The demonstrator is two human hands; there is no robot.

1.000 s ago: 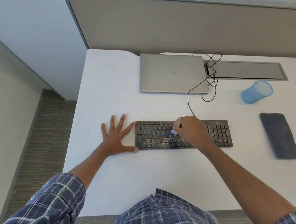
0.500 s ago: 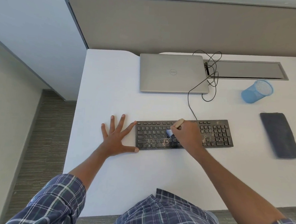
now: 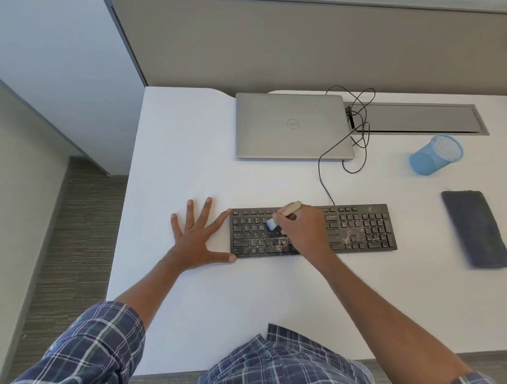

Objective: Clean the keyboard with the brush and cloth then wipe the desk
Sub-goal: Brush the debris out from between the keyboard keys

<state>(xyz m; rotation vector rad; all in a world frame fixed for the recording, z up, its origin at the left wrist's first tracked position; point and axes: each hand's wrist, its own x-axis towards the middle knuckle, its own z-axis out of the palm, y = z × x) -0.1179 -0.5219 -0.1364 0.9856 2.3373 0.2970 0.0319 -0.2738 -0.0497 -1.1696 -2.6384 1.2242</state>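
Note:
A black keyboard (image 3: 359,231) lies on the white desk (image 3: 189,158), with pale dust on its lower key rows and number pad. My right hand (image 3: 305,230) grips a small brush (image 3: 288,209) by its wooden handle. The brush's light bristles touch the keys left of the keyboard's middle. My left hand (image 3: 197,239) lies flat on the desk with spread fingers. Its thumb and index finger touch the keyboard's left end. A dark grey cloth (image 3: 477,229) lies folded on the desk to the right of the keyboard.
A closed silver laptop (image 3: 292,126) sits behind the keyboard. The keyboard's black cable (image 3: 356,138) loops beside it toward a grey cable tray (image 3: 414,117). A blue mesh cup (image 3: 435,155) lies tipped at the back right. A grey partition stands behind the desk.
My right hand and the brush have moved left along the keyboard, uncovering more of the dusty keys on the right. My left hand has stayed in place.

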